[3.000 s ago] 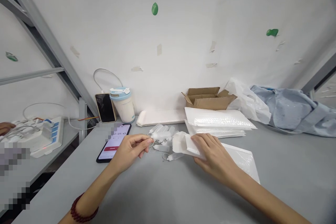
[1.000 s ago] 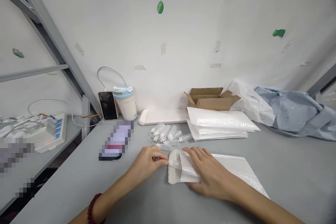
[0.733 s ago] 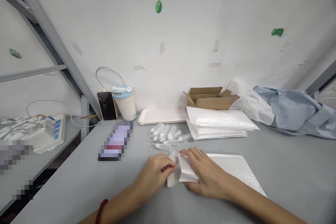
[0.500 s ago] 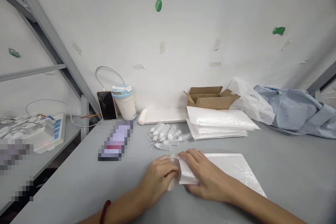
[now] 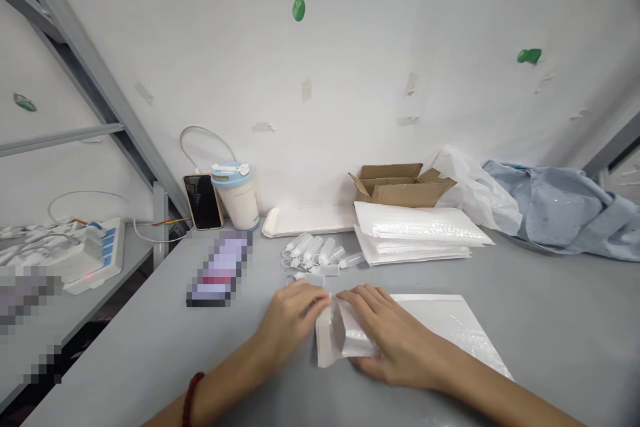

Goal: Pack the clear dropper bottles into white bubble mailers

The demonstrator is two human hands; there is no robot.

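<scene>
A white bubble mailer (image 5: 453, 320) lies flat on the grey table, its flap end toward the left. My right hand (image 5: 390, 337) grips it near that end, fingers across the top and thumb at the near edge. The mailer's flap (image 5: 327, 340) stands out to the left of those fingers. At the flap's far corner, my left hand (image 5: 293, 320) is closed in a pinch. Just beyond that hand lie several small clear plastic bottles (image 5: 313, 250) with thin loops, one of them partly hidden by it.
More white mailers (image 5: 420, 227) are stacked behind, before an open cardboard box (image 5: 405, 187). Another flat mailer (image 5: 310, 221) lies along the wall. At left are a lidded cup (image 5: 237, 200), a propped phone (image 5: 203, 203) and a blurred phone (image 5: 220, 270). Blue cloth (image 5: 565, 207) is at right.
My left hand has shifted up and left along the flap to its far corner. More of the flap now shows, spread out flatter. My right hand stays on the mailer.
</scene>
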